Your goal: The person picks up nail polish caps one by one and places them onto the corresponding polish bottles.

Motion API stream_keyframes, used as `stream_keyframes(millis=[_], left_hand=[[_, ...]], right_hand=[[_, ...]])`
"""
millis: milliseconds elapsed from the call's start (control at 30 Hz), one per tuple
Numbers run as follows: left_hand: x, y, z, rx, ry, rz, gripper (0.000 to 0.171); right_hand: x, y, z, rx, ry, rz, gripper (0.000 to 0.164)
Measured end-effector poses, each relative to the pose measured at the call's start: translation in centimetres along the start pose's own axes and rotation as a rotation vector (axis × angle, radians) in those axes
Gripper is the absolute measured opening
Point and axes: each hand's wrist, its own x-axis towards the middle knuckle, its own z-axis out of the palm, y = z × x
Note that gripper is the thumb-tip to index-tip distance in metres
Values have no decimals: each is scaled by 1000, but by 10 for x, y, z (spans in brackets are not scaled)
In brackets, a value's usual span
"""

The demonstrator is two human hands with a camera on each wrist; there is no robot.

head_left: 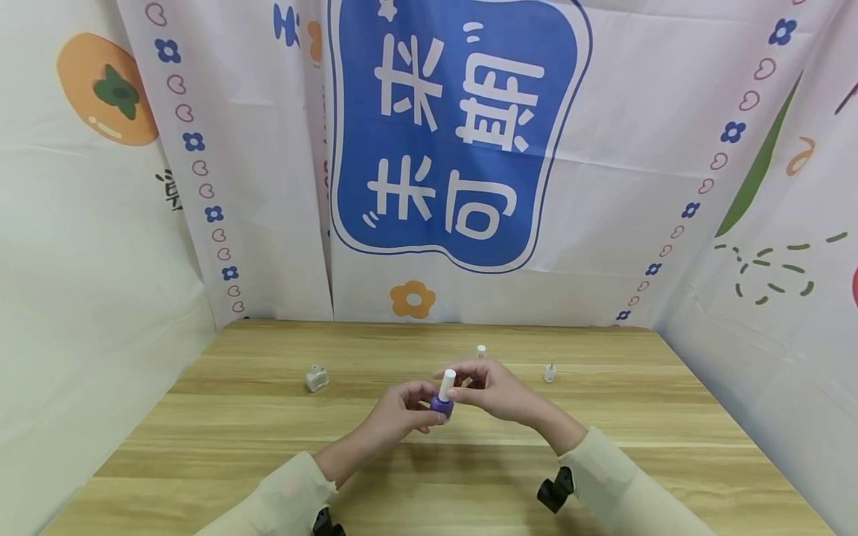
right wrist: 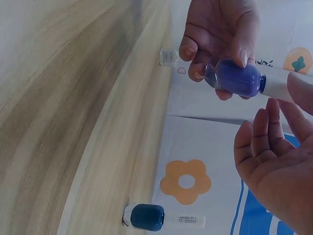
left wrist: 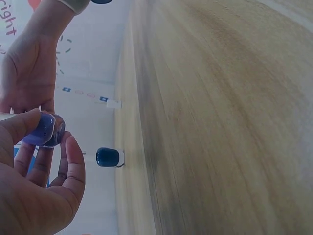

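Over the middle of the table, my left hand (head_left: pixel 405 408) grips a small nail polish bottle (right wrist: pixel 237 78) filled with purple polish. Its thumb and fingers lie around the glass, as the right wrist view shows. The bottle is tilted, with its long white cap (head_left: pixel 447 385) pointing up. My right hand (head_left: pixel 497 391) pinches that cap between thumb and fingers, and the cap sits on the bottle neck. In the right wrist view the other fingers of the right hand (right wrist: pixel 276 161) are loosely bent below the cap.
Behind the right hand stands a teal nail polish bottle (right wrist: pixel 146 217) with a white cap (head_left: pixel 481 351). A clear, whitish bottle (head_left: pixel 317 378) without a cap is at the left. On the right, a white cap (head_left: pixel 550 372) stands with its thin brush upward. Printed cloth (head_left: pixel 281 290) hangs behind the wooden table (head_left: pixel 234 417).
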Motion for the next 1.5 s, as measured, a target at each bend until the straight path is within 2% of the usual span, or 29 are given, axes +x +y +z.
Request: stream_keyframes(millis=[300,633,867,1300,1400,1500], left_hand=[[0,-1,0,3,1,1,32],[0,-2,0,-4,2,1,31],[0,-1,-1,-12,11,-8,31],[0,-1,-1,13,33,-8,32],[-1,-1,-1,13,31,-6,32],[0,-2,-1,12,27,-6,31]], right_hand=[[1,-1,3,8,13,3,22],[3,2,9,-24,109,62,13],[-1,-29,17,-12,189,91,6],[-1,-36,26,-12,269,134,16],[0,-35,28,-24,280,130,19],[3,-23,27,-34,290,138,21]])
